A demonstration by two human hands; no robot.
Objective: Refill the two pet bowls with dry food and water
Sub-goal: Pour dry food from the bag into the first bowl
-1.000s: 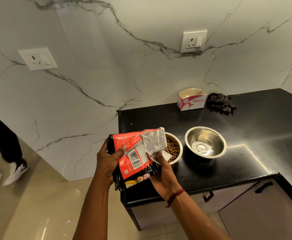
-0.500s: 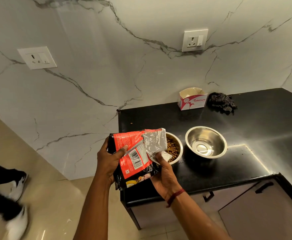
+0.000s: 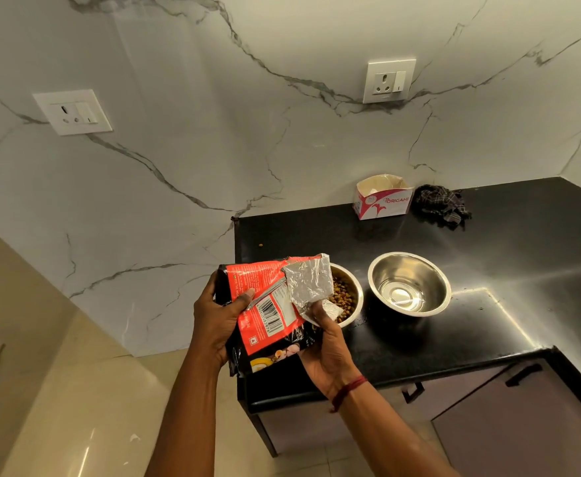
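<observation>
Both hands hold a red and black pet food bag over the left end of the black counter. My left hand grips the bag's left side, thumb on its front. My right hand holds its right edge below the folded silver top flap. Behind the bag stands a steel bowl with brown kibble in it, partly hidden by the flap. To its right a second steel bowl shows a shiny bottom; whether it holds water is unclear.
An open white and red carton and a dark crumpled cloth sit at the back by the marble wall. One stray kibble lies on the counter's back left. Cabinet doors with black handles sit below. Beige floor lies to the left.
The bag and both hands have barely moved. A person's legs and white shoes on the floor at the left have gone out of view.
</observation>
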